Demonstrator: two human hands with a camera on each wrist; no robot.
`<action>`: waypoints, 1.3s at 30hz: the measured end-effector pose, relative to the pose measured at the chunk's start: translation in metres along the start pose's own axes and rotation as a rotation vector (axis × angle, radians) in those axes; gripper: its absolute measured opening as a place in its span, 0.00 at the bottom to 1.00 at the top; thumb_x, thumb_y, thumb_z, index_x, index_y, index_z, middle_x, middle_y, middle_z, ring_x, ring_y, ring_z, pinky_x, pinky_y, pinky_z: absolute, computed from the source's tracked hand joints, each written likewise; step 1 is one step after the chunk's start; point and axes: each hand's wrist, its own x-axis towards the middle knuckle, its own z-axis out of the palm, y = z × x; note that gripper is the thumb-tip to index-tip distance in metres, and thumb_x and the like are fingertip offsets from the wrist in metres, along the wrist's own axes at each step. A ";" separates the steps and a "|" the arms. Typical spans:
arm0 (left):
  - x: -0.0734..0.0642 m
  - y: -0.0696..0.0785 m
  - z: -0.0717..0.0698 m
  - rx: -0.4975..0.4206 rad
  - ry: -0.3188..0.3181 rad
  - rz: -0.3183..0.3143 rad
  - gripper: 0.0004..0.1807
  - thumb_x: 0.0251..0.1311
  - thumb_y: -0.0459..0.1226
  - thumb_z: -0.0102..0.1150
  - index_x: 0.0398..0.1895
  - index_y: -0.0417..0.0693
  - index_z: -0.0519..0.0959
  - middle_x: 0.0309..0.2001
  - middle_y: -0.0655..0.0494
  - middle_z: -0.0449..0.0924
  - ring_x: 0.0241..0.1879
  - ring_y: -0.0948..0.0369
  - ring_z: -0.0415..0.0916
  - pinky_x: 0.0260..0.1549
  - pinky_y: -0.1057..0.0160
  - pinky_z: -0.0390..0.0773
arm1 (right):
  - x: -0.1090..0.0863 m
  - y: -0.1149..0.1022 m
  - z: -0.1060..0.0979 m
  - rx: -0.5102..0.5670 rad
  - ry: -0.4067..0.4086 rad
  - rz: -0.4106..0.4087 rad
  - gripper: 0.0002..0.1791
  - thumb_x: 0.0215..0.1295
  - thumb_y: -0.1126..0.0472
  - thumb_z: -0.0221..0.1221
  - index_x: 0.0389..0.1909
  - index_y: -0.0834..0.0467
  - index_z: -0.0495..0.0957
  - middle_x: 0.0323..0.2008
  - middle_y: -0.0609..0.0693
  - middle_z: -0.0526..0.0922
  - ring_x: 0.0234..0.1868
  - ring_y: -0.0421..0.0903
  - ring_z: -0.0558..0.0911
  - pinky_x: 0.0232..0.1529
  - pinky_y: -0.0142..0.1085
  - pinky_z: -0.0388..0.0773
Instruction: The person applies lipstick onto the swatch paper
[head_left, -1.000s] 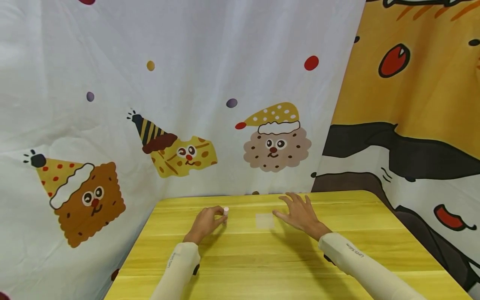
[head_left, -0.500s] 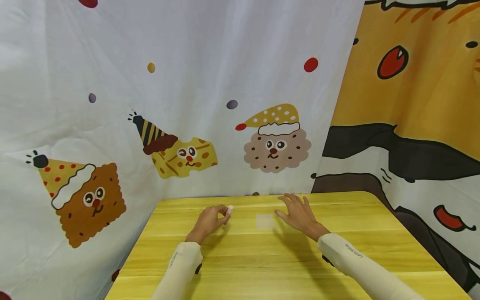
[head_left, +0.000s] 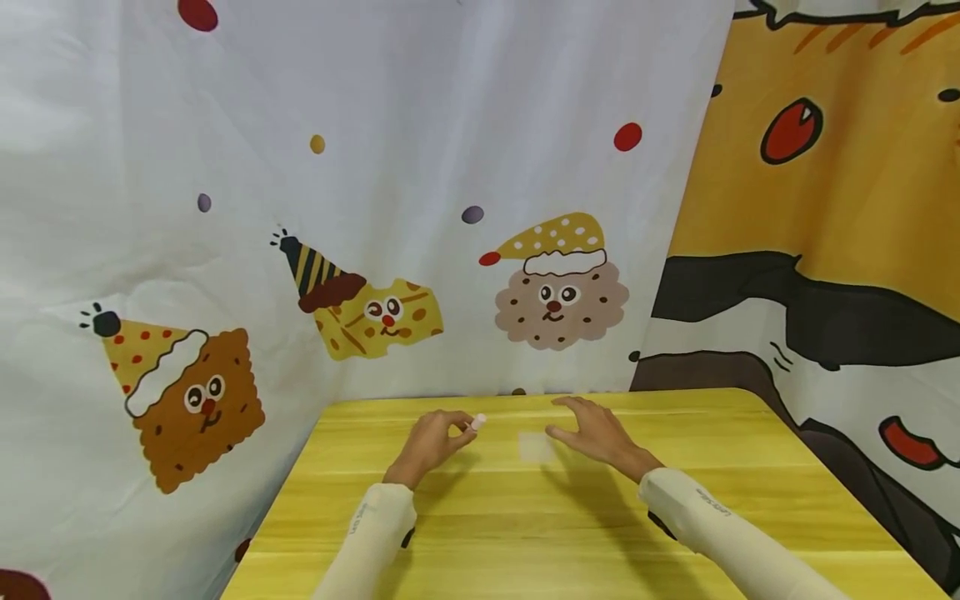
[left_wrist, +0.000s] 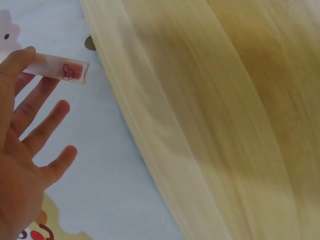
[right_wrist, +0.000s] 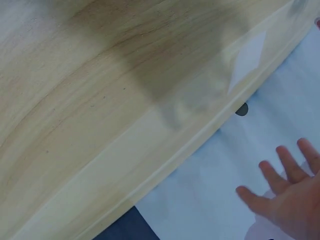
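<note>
Holding a tube [left_wrist: 60, 68], yellow woodgrain table [head_left: 510, 533] below, cartoon cloth [head_left: 405, 167] behind

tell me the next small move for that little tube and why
I'd probably shift the left hand rightward, bringing the tube over the pale square: the tube is pinched between thumb and fingers, tilted, and left of the pale square, while the right hand, holding nothing, is by its right edge.

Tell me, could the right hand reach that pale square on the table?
Likely yes: the right hand holds nothing and is close beside the pale square, with nothing visible between them. The left hand, holding a small tube, is on the square's other side.
</note>
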 end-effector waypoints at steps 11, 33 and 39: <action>0.008 0.014 0.007 0.032 -0.004 0.051 0.12 0.70 0.48 0.66 0.51 0.60 0.89 0.39 0.64 0.88 0.40 0.61 0.83 0.42 0.55 0.81 | 0.002 0.006 0.007 0.132 -0.025 -0.049 0.31 0.68 0.43 0.69 0.66 0.52 0.79 0.64 0.52 0.81 0.60 0.57 0.82 0.58 0.58 0.78; 0.023 0.038 0.009 0.064 0.005 0.159 0.10 0.66 0.45 0.71 0.47 0.56 0.91 0.34 0.65 0.86 0.37 0.55 0.83 0.36 0.60 0.79 | 0.016 -0.021 0.017 0.257 -0.006 -0.154 0.26 0.69 0.45 0.68 0.64 0.51 0.79 0.48 0.47 0.88 0.49 0.47 0.87 0.51 0.50 0.83; 0.024 0.042 0.010 0.102 -0.001 0.176 0.12 0.65 0.49 0.71 0.47 0.58 0.91 0.33 0.67 0.86 0.35 0.63 0.79 0.36 0.62 0.78 | 0.015 -0.026 0.020 0.308 -0.024 -0.124 0.24 0.70 0.46 0.67 0.63 0.49 0.80 0.45 0.44 0.89 0.49 0.51 0.87 0.50 0.52 0.83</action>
